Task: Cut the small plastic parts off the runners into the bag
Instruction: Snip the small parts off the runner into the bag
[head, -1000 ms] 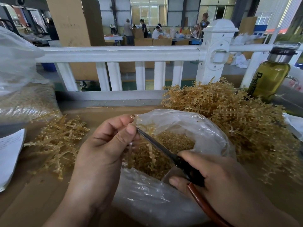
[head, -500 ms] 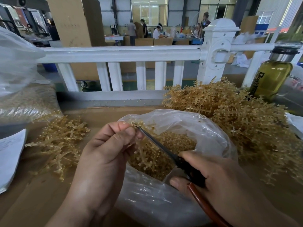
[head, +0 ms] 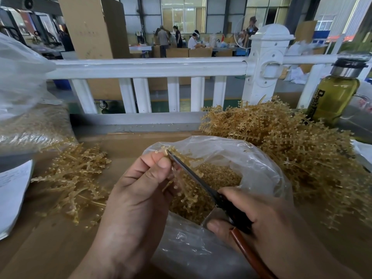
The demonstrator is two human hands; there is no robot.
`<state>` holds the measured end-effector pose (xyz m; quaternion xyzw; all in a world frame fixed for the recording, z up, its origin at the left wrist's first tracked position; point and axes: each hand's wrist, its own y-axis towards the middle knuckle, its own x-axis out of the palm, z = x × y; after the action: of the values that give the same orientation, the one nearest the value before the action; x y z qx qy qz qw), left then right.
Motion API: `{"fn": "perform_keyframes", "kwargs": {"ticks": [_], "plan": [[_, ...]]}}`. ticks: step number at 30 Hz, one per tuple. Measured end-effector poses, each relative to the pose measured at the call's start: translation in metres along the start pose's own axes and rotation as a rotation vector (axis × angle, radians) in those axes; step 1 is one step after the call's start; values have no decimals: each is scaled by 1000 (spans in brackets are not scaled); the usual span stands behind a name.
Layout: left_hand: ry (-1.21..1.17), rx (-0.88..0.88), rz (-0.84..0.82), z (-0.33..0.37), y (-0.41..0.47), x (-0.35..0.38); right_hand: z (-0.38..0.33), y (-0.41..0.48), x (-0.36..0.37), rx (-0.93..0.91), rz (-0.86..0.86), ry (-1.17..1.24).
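Over the part-filled clear plastic bag [head: 267, 170], my left hand [head: 138, 198] pinches a tan plastic runner [head: 186, 191] and my right hand [head: 261, 224] grips dark-bladed scissors [head: 193, 176] (a large uncut heap [head: 291, 146] waits right of it).

Black lettering runs lengthwise down an olive-green bottle [head: 334, 97] standing at the far right of the worktop [head: 50, 248]. It opens with a capital "D"; the letters after it are too blurred to make out. A white paper sheet [head: 12, 194] at the left edge carries faint printed lines, none legible. Small marks on the tall cardboard box [head: 86, 33] behind the railing [head: 141, 66] cannot be read either.
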<state>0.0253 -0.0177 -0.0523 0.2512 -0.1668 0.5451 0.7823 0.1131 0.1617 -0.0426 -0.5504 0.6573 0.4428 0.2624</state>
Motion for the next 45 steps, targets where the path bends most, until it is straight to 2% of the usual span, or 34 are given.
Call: {"fn": "perform_keyframes", "kwargs": {"ticks": [7, 13, 22, 27, 41, 45], "plan": [[-59, 8, -22, -6, 1, -3, 0, -1, -2, 17, -24, 7], [47, 10, -131, -6, 4, -11, -1, -1, -3, 19, -28, 8], [-3, -5, -104, -7, 2, -9, -2, -2, -3, 8, -3, -12], [-74, -8, 3, -6, 0, 0, -3, -2, -2, 10, 0, -15], [-66, -5, 40, -6, 0, 3, 0, 0, -2, -4, -36, 32], [-67, -11, 26, -5, 0, 3, -3, 0, 0, -6, -13, -20]]}}
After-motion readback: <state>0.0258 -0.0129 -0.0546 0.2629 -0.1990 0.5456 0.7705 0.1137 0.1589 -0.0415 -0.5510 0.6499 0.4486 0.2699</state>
